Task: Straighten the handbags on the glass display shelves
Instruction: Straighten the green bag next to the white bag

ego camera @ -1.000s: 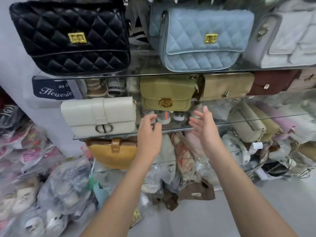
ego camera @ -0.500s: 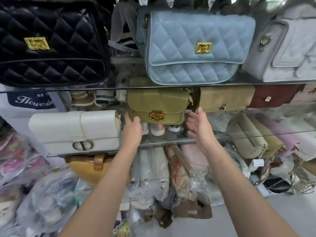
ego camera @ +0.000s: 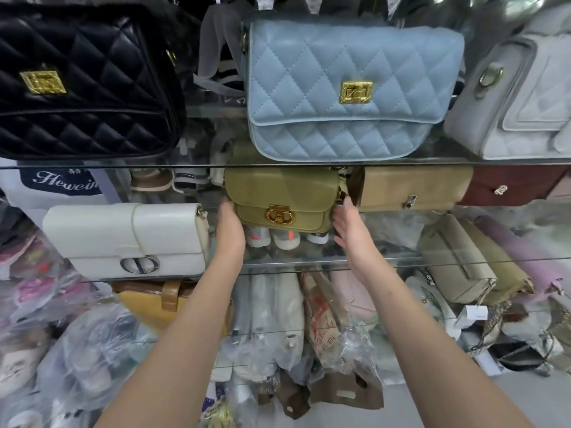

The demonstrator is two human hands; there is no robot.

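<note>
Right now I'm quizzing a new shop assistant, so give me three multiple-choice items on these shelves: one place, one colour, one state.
1. Where is the pale blue quilted leather handbag relative to the olive-green leather flap handbag? A. above B. below C. beside it
2. The olive handbag's round metal clasp is: A. silver B. black C. gold
3. The hands are: A. hanging idle B. flanking the olive handbag C. lifting the blue handbag
Answers: 1A, it stands one level higher; 2C, it shines gold; 3B, left hand and right hand sit at its sides.
</note>
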